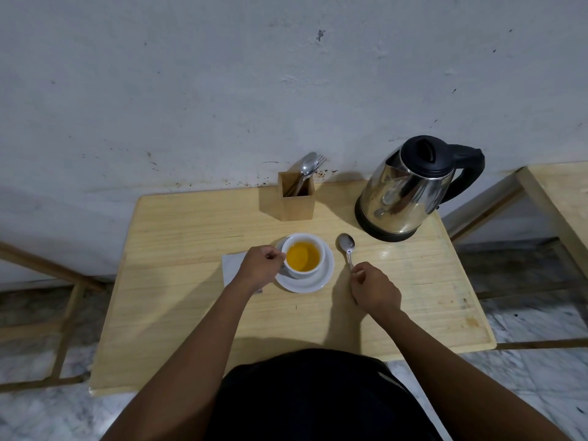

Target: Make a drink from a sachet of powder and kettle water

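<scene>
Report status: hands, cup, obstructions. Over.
Left hand at the cup, orange drink inside. Right hand holding the spoon on the table. Nothing blocking.

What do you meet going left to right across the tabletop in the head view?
Napkin → left hand → cup on its saucer → spoon held by the right hand → kettle.
</scene>
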`<state>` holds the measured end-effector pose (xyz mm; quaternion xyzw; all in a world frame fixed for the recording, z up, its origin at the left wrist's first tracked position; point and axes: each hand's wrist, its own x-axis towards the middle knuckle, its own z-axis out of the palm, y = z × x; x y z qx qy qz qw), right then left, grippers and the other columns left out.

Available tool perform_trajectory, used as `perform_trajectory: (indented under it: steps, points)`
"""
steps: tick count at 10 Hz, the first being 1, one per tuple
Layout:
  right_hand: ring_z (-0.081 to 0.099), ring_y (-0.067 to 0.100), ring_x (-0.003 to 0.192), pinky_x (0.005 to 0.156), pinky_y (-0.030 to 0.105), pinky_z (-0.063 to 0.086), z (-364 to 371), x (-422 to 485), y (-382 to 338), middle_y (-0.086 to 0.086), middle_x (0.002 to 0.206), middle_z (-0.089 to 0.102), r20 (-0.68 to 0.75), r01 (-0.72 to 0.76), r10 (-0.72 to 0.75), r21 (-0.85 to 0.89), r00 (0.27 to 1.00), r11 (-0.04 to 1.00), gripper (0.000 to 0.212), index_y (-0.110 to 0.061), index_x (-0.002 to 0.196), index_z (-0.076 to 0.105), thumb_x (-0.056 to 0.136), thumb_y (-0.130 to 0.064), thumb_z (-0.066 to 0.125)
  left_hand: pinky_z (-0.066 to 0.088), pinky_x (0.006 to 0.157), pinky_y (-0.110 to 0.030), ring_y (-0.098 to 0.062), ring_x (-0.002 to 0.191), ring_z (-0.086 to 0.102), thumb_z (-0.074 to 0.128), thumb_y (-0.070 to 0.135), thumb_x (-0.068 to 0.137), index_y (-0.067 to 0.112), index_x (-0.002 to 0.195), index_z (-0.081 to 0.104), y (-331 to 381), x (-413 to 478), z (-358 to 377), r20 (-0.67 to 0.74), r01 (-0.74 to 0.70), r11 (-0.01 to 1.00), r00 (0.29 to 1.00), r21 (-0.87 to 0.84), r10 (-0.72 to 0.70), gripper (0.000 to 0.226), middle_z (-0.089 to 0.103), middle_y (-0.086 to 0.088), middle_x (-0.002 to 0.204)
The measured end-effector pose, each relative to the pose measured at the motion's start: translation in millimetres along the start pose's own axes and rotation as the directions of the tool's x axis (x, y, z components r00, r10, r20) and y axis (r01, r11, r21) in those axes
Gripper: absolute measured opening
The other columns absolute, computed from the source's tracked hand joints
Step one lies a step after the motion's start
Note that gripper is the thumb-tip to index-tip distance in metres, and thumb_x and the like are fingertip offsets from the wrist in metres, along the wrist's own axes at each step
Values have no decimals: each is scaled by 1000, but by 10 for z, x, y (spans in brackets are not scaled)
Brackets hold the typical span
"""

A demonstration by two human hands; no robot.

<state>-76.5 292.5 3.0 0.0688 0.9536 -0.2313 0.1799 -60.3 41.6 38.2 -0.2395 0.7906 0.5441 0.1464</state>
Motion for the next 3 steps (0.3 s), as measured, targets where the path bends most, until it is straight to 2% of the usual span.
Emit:
perform_trajectory:
  steps: [2, 3]
  points:
    - [58, 13, 82, 69, 28, 41, -62, -28, -61, -11, 98, 63, -51, 13, -10, 60, 999, 998, 19, -33, 105, 59, 92, -42, 48, 52, 69, -37, -20, 66, 57, 59, 26, 92, 13, 88, 67, 38, -12, 1, 12, 25, 1000, 1000, 2, -25, 15, 63, -6, 79]
    - [61, 11, 84, 71, 29, 45, -155, 1, -194, -13, 98, 64, -120, 99, -83, 132, 989, 986, 20, -34, 105, 60, 91, -45, 51, 49, 68, -32, -17, 71, 58, 60, 33, 90, 13, 97, 68, 137, -4, -15, -7, 13, 997, 1000, 76, -12, 23, 65, -3, 87]
